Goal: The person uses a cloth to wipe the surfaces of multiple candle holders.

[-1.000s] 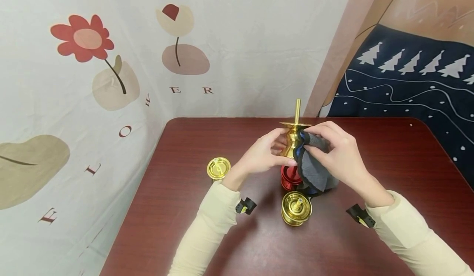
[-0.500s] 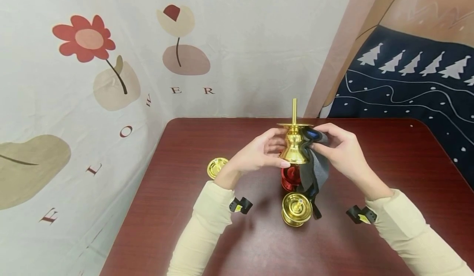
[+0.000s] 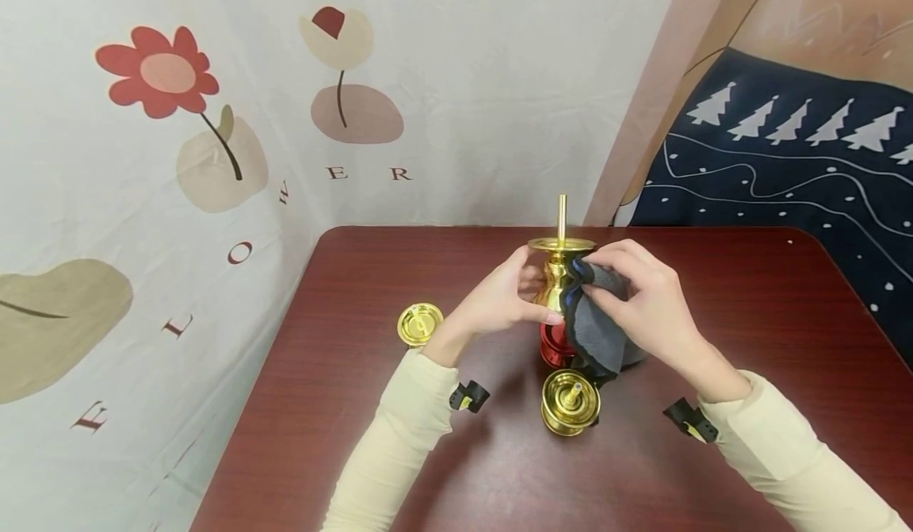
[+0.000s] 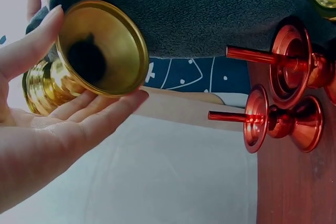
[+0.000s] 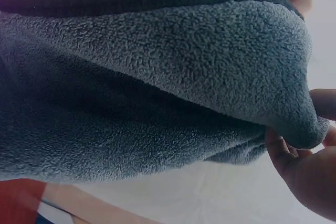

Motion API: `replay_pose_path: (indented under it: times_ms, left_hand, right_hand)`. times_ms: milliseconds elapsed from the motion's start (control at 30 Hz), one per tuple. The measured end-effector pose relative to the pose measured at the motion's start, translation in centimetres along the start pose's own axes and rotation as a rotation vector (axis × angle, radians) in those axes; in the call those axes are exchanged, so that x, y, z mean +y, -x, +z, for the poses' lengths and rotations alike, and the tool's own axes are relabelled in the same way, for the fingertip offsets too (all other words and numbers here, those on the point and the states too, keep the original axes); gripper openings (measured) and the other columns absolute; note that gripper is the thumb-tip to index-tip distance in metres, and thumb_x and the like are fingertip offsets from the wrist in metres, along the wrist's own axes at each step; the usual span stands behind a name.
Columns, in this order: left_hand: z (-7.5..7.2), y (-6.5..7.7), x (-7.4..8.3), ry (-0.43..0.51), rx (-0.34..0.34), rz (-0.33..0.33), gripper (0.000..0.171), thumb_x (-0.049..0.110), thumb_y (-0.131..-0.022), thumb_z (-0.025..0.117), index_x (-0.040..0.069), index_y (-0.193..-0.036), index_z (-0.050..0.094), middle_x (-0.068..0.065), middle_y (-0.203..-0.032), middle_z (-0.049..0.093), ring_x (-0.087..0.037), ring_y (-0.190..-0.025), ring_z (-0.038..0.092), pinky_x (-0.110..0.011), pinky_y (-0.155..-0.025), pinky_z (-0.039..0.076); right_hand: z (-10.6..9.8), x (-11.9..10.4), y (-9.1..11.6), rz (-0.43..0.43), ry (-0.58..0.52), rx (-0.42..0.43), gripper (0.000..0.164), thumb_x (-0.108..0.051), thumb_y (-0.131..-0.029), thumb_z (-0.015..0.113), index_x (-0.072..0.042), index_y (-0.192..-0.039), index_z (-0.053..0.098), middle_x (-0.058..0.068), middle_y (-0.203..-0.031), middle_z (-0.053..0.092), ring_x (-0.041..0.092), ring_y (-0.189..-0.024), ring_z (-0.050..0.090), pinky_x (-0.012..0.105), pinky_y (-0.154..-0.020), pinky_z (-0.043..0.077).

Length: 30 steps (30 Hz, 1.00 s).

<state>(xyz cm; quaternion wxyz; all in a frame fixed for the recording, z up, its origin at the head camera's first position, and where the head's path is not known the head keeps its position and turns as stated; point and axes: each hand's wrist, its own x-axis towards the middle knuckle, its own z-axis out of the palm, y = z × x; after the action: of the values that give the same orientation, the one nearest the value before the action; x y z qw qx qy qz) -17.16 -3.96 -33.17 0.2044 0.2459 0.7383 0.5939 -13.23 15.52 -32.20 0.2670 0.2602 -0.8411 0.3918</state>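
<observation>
My left hand (image 3: 495, 298) grips a gold candle holder (image 3: 555, 282) by its waisted body, raised over the table. It stands upright, dish and thin tube on top. In the left wrist view the hollow base of this gold candle holder (image 4: 118, 35) faces the camera, thumb on one side of it and fingers on the other. My right hand (image 3: 645, 298) pinches a folded grey cloth (image 3: 599, 330) with dark edging against the holder's right side. Much of the right wrist view is filled by the cloth (image 5: 157, 51), its gathered end between the fingertips of my right hand (image 5: 310, 177).
On the brown table (image 3: 342, 421), a red candle holder (image 3: 555, 350) stands below the raised one, partly hidden. Nearer is a gold candle holder (image 3: 571, 405), with another gold candle holder (image 3: 420, 324) by my left forearm. The left wrist view shows a second red candle holder (image 4: 257, 119).
The raised candle holder has shifted slightly left and down. The cloth swung out to its right side half a second ago and now covers its right front again.
</observation>
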Motion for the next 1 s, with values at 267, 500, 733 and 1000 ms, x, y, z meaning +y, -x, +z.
replay_pose_path:
  times_ms: [267, 500, 733, 1000]
  left_hand:
    - [0.0, 0.3, 0.0, 0.142, -0.002, -0.050, 0.101, -0.013, -0.067, 0.072, 0.010, -0.143, 0.009, -0.022, -0.122, 0.054, -0.027, -0.111, 0.053, -0.031, -0.091, 0.044]
    - [-0.1, 0.5, 0.3, 0.257, 0.015, -0.050, 0.076, -0.003, -0.081, 0.064, 0.011, -0.140, 0.018, -0.018, -0.101, 0.061, -0.019, -0.090, 0.061, -0.030, -0.082, 0.048]
    - [0.4, 0.2, 0.7, 0.323, 0.106, -0.093, 0.047, 0.009, -0.090, 0.057, 0.007, -0.128, 0.030, -0.009, -0.083, 0.059, -0.012, -0.076, 0.059, -0.026, -0.075, 0.049]
    - [0.6, 0.3, 0.5, 0.377, 0.149, -0.094, 0.049, 0.005, -0.085, 0.062, 0.006, -0.123, 0.032, -0.011, -0.084, 0.061, -0.013, -0.075, 0.061, -0.029, -0.072, 0.051]
  right_hand:
    - [-0.4, 1.1, 0.2, 0.159, -0.165, -0.030, 0.032, 0.018, -0.065, 0.071, 0.003, -0.093, 0.065, 0.009, -0.092, 0.060, 0.001, -0.085, 0.052, 0.008, -0.077, 0.042]
    - [-0.5, 1.3, 0.4, 0.174, -0.211, -0.050, 0.031, 0.019, -0.066, 0.070, 0.003, -0.091, 0.064, 0.004, -0.093, 0.058, 0.003, -0.084, 0.052, 0.009, -0.076, 0.043]
    - [-0.4, 1.5, 0.7, 0.131, -0.242, -0.084, 0.032, 0.019, -0.067, 0.068, 0.000, -0.092, 0.064, 0.002, -0.094, 0.058, 0.004, -0.085, 0.052, 0.011, -0.074, 0.045]
    - [-0.6, 1.9, 1.0, 0.084, -0.259, -0.108, 0.033, 0.021, -0.065, 0.068, 0.000, -0.090, 0.064, 0.004, -0.093, 0.058, 0.004, -0.086, 0.053, 0.012, -0.074, 0.046]
